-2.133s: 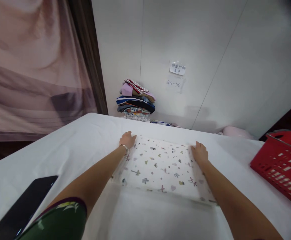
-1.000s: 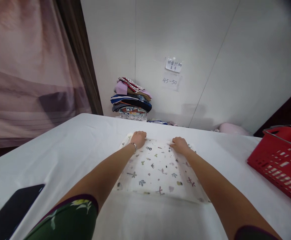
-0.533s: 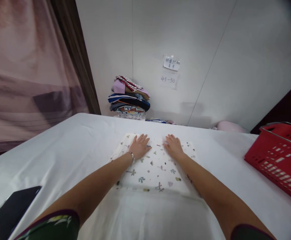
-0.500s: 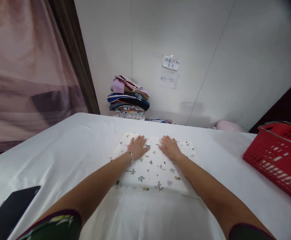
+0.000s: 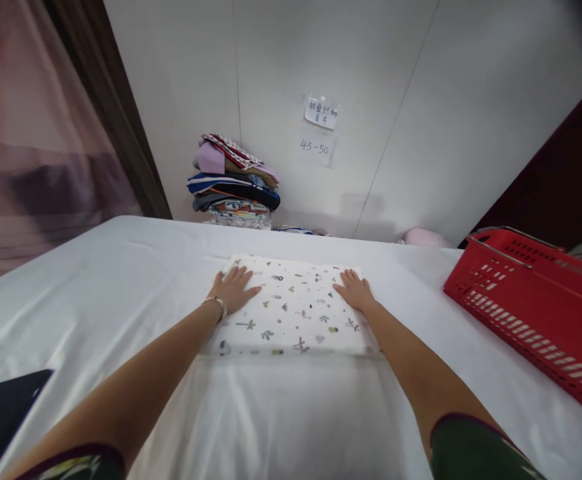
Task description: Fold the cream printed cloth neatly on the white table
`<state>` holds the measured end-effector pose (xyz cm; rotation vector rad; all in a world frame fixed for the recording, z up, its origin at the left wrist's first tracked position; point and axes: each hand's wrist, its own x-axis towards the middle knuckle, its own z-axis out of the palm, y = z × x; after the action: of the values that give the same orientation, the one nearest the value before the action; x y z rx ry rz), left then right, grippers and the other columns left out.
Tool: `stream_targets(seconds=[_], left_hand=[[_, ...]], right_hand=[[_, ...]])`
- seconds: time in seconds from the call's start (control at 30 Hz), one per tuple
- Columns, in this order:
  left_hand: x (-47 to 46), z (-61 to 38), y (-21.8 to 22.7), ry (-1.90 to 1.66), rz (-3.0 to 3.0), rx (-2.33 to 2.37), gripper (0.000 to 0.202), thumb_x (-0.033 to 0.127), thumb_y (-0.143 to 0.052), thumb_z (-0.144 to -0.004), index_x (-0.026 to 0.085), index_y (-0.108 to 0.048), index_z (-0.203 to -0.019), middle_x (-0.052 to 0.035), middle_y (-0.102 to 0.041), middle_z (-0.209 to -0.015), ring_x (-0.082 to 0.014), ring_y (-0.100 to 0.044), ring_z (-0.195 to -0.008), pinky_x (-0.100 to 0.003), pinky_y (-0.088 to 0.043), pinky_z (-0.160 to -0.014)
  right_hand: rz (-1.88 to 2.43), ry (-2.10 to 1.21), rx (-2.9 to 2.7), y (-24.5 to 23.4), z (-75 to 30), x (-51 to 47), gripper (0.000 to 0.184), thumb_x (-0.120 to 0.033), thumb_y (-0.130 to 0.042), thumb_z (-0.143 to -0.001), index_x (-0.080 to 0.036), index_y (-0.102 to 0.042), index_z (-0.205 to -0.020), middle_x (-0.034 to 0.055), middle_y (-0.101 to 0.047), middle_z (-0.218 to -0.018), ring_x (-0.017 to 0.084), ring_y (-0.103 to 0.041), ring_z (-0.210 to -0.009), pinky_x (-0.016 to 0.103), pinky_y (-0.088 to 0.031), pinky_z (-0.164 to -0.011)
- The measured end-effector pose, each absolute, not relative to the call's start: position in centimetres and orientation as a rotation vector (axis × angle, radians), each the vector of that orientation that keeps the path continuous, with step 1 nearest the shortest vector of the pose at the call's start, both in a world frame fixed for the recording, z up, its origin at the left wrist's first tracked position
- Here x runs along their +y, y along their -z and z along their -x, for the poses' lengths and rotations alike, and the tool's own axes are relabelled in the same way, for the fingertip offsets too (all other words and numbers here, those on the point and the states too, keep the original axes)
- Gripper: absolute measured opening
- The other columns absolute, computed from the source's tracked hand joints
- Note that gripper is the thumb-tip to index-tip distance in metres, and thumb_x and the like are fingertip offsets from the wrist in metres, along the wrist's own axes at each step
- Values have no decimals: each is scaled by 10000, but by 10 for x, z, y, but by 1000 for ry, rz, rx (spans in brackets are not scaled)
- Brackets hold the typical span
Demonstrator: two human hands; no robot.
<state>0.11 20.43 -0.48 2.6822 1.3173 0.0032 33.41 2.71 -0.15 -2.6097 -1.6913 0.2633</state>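
Lying fingers-wide, left hand [image 5: 232, 291] and right hand [image 5: 355, 291] hide parts of a cloth [image 5: 291, 317]; right of it, a basket [image 5: 535, 287] (cut off); beyond it, a note [image 5: 317, 149]: "45-50".

White printed cloth [image 5: 295, 313]: roughly rectangular, lying flat and mostly smooth
Print: small scattered plant-like motifs in muted green, grey, yellow and reddish brown
Tabletop spot: on white-covered table [image 5: 411, 333], close to far edge
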Motion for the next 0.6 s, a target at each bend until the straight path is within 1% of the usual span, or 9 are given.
stream_targets(seconds=[0.1, 0.2, 0.27, 0.33, 0.4, 0.47, 0.53, 0.57, 0.6], left_hand=[[197, 3, -6, 28, -2625, 1338, 680, 609, -245, -828, 232, -288, -1393, -35, -122, -1494, -250, -64, -1373, -515, -46, -1075], [178, 20, -11, -102, -2683, 1301, 654, 597, -237, -840, 243, -308, -1385, -23, -147, -1490, -240, -82, -1372, -496, -68, -1082], [163, 36, -7, -155, -2743, 1234, 640, 596, -255, -839, 256, -323, -1378, -11, -184, -1481, -242, -98, -1370, -493, -55, -1086], [154, 47, -1, -139, -2720, 1201, 637, 598, -287, -830, 262, -340, -1368, -9, -204, -1475, -250, -113, -1367, -511, -63, -1082], [151, 53, 2, -147, -2631, 1205, 615, 581, -331, -822, 262, -378, -1346, -13, -220, -1470, -253, -133, -1363, -507, -109, -1080], [150, 60, 0, -213, -2553, 1245, 585, 541, -345, -830, 230, -417, -1320, -36, -230, -1469, -244, -160, -1358, -453, -171, -1084], [148, 70, -4, -351, -2463, 1382, 572, 506, -341, -842, 174, -442, -1297, -79, -257, -1458, -239, -237, -1334, -384, -229, -1074], [144, 78, -6, -410, -2397, 1481, 577, 498, -338, -844, 147, -444, -1289, -104, -294, -1440, -242, -296, -1307, -363, -262, -1059], [139, 86, -7, -446, -2318, 1576, 581, 495, -339, -843, 127, -448, -1280, -126, -349, -1407, -246, -363, -1265, -353, -297, -1036]], right_hand=[[2617, -246, -1667, -3, -332, 19, 620, -536, -189, -890, -193, -229, -1404, 62, -106, -1497, 216, -53, -1366, 485, -93, -1070], [2598, -131, -1642, -2, -325, -6, 627, -522, -213, -889, -176, -206, -1412, 66, -69, -1501, 217, -4, -1368, 478, -32, -1078], [2553, -134, -1654, 5, -321, -26, 632, -527, -233, -882, -184, -207, -1412, 57, -82, -1500, 208, -9, -1369, 468, -31, -1081], [2505, -234, -1636, 11, -319, -40, 633, -534, -264, -871, -194, -240, -1404, 47, -116, -1494, 205, -41, -1369, 466, -64, -1082], [2465, -328, -1546, 12, -318, -47, 609, -517, -315, -857, -201, -309, -1378, 39, -165, -1485, 203, -85, -1366, 449, -101, -1085], [2444, -338, -1434, 8, -317, -51, 581, -472, -346, -850, -174, -373, -1347, 56, -203, -1475, 205, -115, -1362, 415, -133, -1090], [2443, -304, -1328, 4, -316, -60, 578, -439, -333, -850, -126, -391, -1333, 92, -233, -1463, 218, -155, -1353, 388, -189, -1082], [2449, -286, -1280, 2, -315, -68, 594, -437, -323, -848, -100, -384, -1333, 117, -256, -1452, 234, -198, -1341, 388, -226, -1069], [2451, -283, -1212, 2, -315, -77, 611, -446, -329, -839, -88, -381, -1332, 133, -311, -1425, 248, -278, -1310, 388, -274, -1047]])
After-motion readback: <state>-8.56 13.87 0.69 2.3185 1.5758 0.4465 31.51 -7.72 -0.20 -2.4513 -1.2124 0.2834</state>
